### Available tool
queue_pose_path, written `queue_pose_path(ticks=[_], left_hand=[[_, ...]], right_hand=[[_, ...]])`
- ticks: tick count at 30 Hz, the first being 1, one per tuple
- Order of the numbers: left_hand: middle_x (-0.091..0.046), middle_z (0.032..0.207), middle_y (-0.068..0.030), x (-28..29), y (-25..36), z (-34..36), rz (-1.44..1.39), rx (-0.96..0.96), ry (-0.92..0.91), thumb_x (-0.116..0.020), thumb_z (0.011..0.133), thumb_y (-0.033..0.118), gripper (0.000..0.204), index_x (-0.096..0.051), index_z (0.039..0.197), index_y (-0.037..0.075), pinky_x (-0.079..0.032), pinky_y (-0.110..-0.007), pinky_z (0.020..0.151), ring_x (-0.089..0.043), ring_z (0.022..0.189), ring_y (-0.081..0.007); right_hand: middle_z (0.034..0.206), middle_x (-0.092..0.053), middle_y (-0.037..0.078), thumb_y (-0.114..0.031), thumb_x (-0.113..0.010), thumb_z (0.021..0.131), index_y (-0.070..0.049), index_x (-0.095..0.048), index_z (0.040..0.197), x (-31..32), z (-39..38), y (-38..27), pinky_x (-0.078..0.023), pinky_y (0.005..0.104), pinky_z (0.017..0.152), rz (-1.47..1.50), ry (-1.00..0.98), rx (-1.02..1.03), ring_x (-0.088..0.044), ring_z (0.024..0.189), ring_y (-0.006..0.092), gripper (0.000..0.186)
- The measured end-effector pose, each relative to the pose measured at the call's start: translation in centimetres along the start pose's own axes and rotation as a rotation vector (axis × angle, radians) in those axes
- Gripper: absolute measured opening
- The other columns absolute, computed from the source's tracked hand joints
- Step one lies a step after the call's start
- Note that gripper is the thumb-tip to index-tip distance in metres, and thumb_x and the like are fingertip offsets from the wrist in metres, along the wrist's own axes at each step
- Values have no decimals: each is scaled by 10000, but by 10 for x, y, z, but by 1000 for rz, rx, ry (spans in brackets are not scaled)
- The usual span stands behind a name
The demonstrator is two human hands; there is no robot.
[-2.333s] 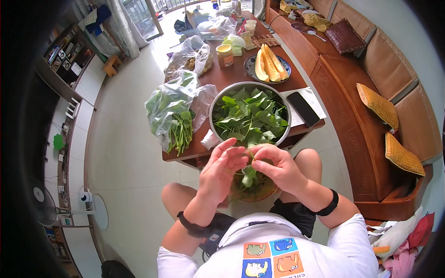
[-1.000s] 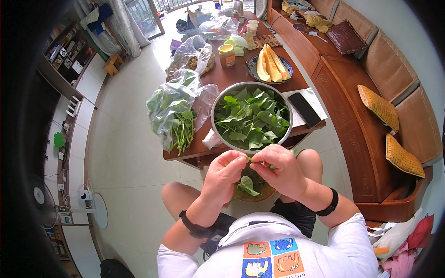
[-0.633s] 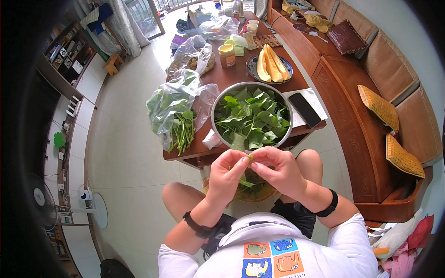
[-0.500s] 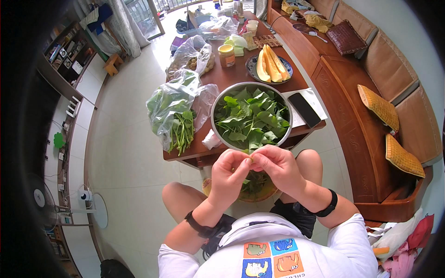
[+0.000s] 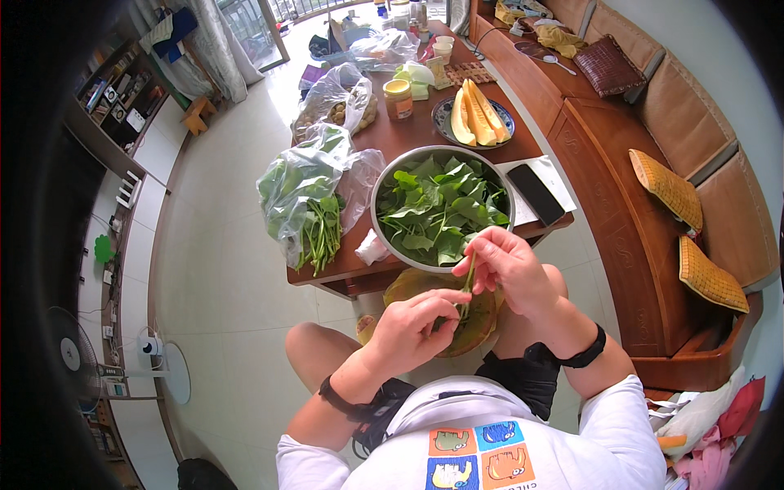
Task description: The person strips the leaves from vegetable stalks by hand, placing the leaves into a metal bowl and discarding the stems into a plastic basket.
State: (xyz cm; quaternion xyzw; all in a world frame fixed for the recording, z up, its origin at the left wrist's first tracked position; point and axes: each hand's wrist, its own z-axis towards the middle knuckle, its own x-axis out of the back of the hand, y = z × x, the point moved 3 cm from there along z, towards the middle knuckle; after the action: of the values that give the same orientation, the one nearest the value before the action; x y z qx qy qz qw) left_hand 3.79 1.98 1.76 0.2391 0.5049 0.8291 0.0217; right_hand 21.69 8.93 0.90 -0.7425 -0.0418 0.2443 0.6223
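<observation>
My right hand [image 5: 513,268] pinches the upper part of a thin green stem [image 5: 470,282] between thumb and fingers, just off the near right rim of a metal basin [image 5: 375,214]. Lower and to the left, my left hand [image 5: 415,325] has its fingers curled in at the stem's lower end; bits of green show at its fingertips. Green leaves [image 5: 445,200] with stems fill the basin, which stands at the near edge of the table. Beneath my hands, between my knees, is a yellow-lined bin [image 5: 406,286], partly hidden by my left hand.
Left of the basin lies a clear plastic bag [image 5: 298,175] of leafy greens, stems [image 5: 321,237] poking out. A phone [image 5: 535,194] rests on white paper to the right. Behind stand a plate [image 5: 508,121] of melon slices [image 5: 478,114], a yellow-lidded jar [image 5: 398,102] and another bag [image 5: 339,98].
My hands were together at the basin's near rim, fingertips touching. Now they are apart: the right has gone up and right, the left lower, with the stem showing between them.
</observation>
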Motion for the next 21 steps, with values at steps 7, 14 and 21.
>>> queue_pose_path(ticks=[7, 14, 21], left_hand=[[-662, 807, -49, -5, -53, -27, 100, 410, -77, -633, 857, 49, 126, -675, 977, 46, -399, -231, 495, -428, 504, -79], [-672, 848, -108, -32, -131, -50, 131, 481, -25, -623, 864, 118, 165, -679, 998, 40, -498, -319, 654, -616, 686, -192], [-679, 981, -169, -49, -171, -55, 314, 503, -123, -580, 906, 149, 223, -663, 1068, 21, -513, -374, 787, -661, 919, -318]], right_hand=[[794, -707, 81, -240, -446, 1040, -92, -558, 962, 17, 3, -31, -442, 189, 507, -14, 176, 72, -652, 597, 110, 201], [854, -702, 70, -233, -528, 1010, -68, -580, 957, 7, 27, -46, -503, 278, 592, -444, 280, 440, -676, 737, 174, 181], [807, -644, 89, -176, -625, 857, -67, -614, 812, 8, 84, 12, -525, 412, 734, -1530, 19, 705, -611, 881, 289, 119]])
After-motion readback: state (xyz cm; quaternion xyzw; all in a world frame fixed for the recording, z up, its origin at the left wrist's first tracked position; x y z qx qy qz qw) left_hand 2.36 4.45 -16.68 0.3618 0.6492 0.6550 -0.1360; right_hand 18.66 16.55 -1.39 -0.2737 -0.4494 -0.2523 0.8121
